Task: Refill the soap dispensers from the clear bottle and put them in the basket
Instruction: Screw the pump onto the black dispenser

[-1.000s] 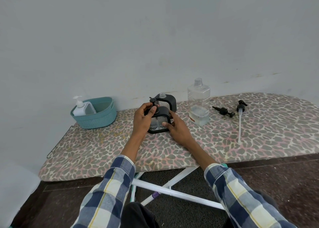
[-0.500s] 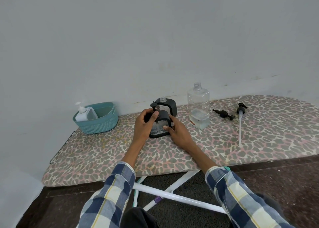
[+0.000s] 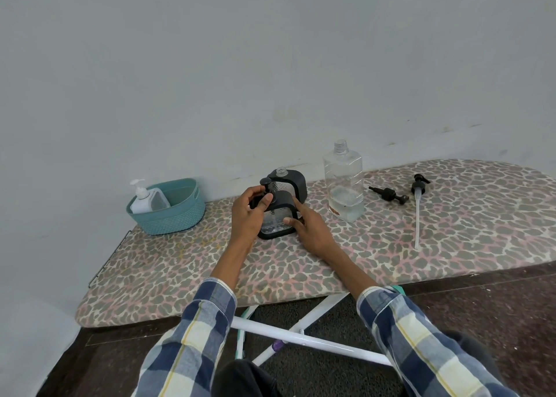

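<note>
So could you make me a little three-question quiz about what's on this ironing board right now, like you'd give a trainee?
1. True or false: the teal basket already holds a white pump bottle.
2. Which item stands open, with no cap or pump on its neck? A) the clear bottle B) the white pump bottle C) the front black dispenser
3. Fill in: the left hand grips the front dispenser's ____ while the right hand steadies its body.

Key: 1 true; 2 A; 3 pump. Two loose black pumps lie to the right of the clear bottle, and the rear black dispenser has a bare neck.
</note>
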